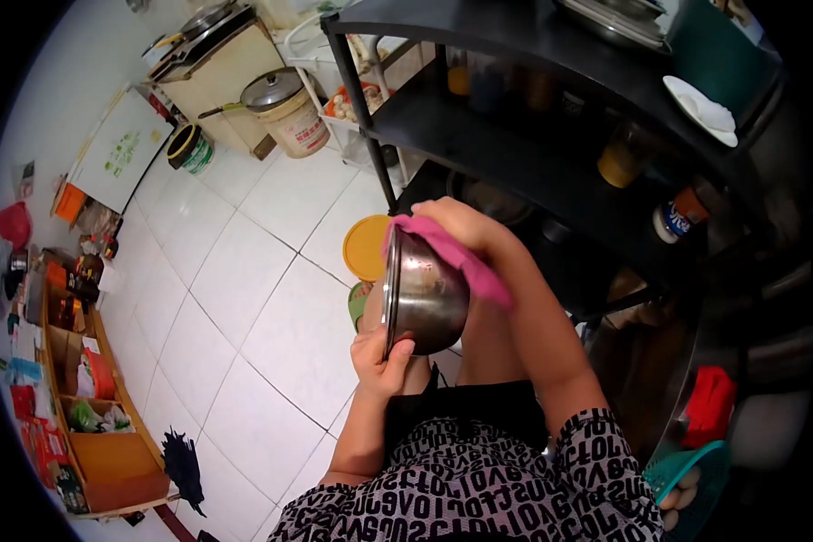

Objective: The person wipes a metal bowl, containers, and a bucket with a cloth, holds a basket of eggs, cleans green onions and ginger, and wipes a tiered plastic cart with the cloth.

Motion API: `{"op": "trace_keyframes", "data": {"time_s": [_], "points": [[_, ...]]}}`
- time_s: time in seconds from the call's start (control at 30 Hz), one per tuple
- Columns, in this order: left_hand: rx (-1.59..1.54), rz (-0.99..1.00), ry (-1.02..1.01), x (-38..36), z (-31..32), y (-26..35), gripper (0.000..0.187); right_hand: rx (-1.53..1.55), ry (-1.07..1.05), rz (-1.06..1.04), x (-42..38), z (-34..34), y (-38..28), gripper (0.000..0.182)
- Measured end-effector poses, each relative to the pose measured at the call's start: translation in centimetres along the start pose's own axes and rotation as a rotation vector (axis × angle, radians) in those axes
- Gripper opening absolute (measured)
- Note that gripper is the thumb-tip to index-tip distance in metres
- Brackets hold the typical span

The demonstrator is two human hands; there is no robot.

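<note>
A shiny stainless steel bowl (429,294) is held up on its side in front of my legs, its rim facing left and its rounded base to the right. My left hand (379,361) is closed on the lower part of the rim, thumb over the outside wall. At the upper edge my right hand (456,221) presses a pink cloth (452,253) against the bowl, the cloth's loose end hanging to the right under my forearm. The bowl's inside is hidden from me.
To the right stands a black shelf rack (479,117) with jars and a white dish (700,110). A lidded pan (273,88) rests on a bucket (300,135) at the back. A yellow round lid (367,247) is near the bowl. A wooden cabinet (117,461) lines the left.
</note>
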State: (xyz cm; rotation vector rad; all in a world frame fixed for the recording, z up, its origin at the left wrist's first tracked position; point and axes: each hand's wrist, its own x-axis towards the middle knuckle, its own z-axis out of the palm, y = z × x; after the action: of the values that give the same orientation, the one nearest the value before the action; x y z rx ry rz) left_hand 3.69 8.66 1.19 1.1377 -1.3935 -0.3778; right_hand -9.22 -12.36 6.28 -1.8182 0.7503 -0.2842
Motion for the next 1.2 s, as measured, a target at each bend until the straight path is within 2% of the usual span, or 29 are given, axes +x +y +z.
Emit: {"op": "trace_keyframes", "data": {"time_s": [0.03,0.07,0.13,0.17,0.2,0.23,0.27,0.3,0.33,0.37,0.4,0.43,0.53,0.57,0.6,0.67,0.7,0.73,0.8,0.83,0.87,0.9,0.93,1.0,1.07,1.1,1.13,1.2], "points": [[-0.032,0.027,0.027,0.0,0.0,0.3,0.022,0.111,0.12,-0.147,1.8,0.4,3.4,0.044],[-0.028,0.028,0.036,-0.2,0.0,0.2,0.022,0.107,0.112,-0.151,1.6,0.7,3.2,0.044],[0.042,0.003,0.073,-0.5,0.0,-0.7,0.027,0.302,0.205,0.065,0.1,2.2,1.9,0.044],[0.05,0.002,0.078,-0.5,-0.2,-1.1,0.027,0.122,0.407,-0.056,-1.4,3.6,0.9,0.043],[0.066,-0.057,0.083,-0.6,-0.4,-1.6,0.025,0.062,0.519,-0.064,-2.5,4.9,-0.3,0.035],[0.078,-0.122,0.083,-0.9,-0.3,-2.0,0.023,-0.179,0.716,-0.242,-3.5,7.0,-0.8,0.028],[0.196,-0.157,0.049,-1.1,0.2,-2.9,0.018,-0.465,0.856,-0.247,-4.1,9.9,-0.7,0.029],[0.207,-0.174,0.105,-1.0,0.8,-3.6,0.019,-0.579,0.826,-0.299,-5.9,12.5,-2.2,0.033],[0.22,-0.185,0.163,-0.6,1.3,-4.2,0.02,-0.515,0.862,-0.429,-6.7,15.4,-2.4,0.037],[0.215,-0.177,0.162,0.1,1.5,-4.9,0.02,-0.647,0.762,-0.422,-7.8,18.6,-1.8,0.043],[0.329,-0.037,0.109,0.7,1.4,-5.5,0.023,-0.591,0.658,-0.446,-8.9,18.2,-2.9,0.044],[0.448,0.097,0.054,0.8,0.8,-6.0,0.026,-0.571,0.712,-0.451,-8.4,17.6,-2.4,0.044],[0.237,-0.082,0.009,-0.5,-0.9,-5.2,0.022,-0.671,0.809,-0.349,-6.6,13.0,-2.7,0.043],[0.125,-0.168,0.04,-0.4,-0.8,-4.4,0.026,-0.569,0.826,-0.303,-5.4,11.3,-2.1,0.041],[0.066,-0.097,0.041,0.1,-0.2,-3.0,0.03,-0.47,0.842,-0.25,-4.4,9.4,-1.3,0.04],[0.06,-0.087,-0.009,-0.2,-0.2,-1.9,0.033,0.06,0.476,0.104,-3.1,4.8,-1.4,0.037],[0.054,-0.085,-0.014,-0.3,-0.1,-1.6,0.033,0.185,0.336,0.015,-1.3,3.5,1.9,0.038],[0.008,-0.064,-0.008,-0.3,-0.1,-1.4,0.029,0.766,0.106,0.073,-2.0,2.8,0.4,0.036],[-0.033,-0.045,0.002,-0.5,-0.1,-1.0,0.025,1.129,-0.043,-0.022,-0.5,2.5,3.2,0.035],[-0.034,-0.038,-0.005,-0.5,-0.1,-0.9,0.027,1.313,-0.014,0.126,-0.7,3.1,3.9,0.026],[-0.033,-0.029,-0.01,-0.5,-0.2,-0.9,0.028,1.311,-0.023,0.124,-0.9,3.8,4.5,0.026],[-0.076,-0.045,0.021,-0.8,-0.3,-1.6,0.027,0.836,0.221,-0.015,-1.4,4.6,4.8,0.022],[-0.068,-0.049,0.024,-0.9,-0.5,-1.8,0.027,0.594,0.311,-0.065,-2.6,5.5,3.8,0.022],[-0.125,-0.224,0.036,-1.0,-0.6,-2.2,0.026,0.074,0.53,-0.086,-4.8,7.3,1.8,0.032],[0.041,-0.189,-0.066,-0.9,0.3,-3.0,0.025,-0.53,0.93,-0.384,-6.0,9.7,0.5,0.05],[-0.28,-0.467,0.171,-0.7,1.7,-3.0,0.023,-0.633,0.923,-0.315,-7.3,11.5,-1.4,0.053],[-0.361,-0.531,0.254,-0.9,2.3,-4.0,0.022,-0.734,0.913,-0.244,-8.4,13.1,-2.8,0.056],[-0.528,-0.636,0.447,-1.4,3.4,-6.0,0.019,-0.756,0.891,-0.235,-8.4,13.0,-2.3,0.062]]}}
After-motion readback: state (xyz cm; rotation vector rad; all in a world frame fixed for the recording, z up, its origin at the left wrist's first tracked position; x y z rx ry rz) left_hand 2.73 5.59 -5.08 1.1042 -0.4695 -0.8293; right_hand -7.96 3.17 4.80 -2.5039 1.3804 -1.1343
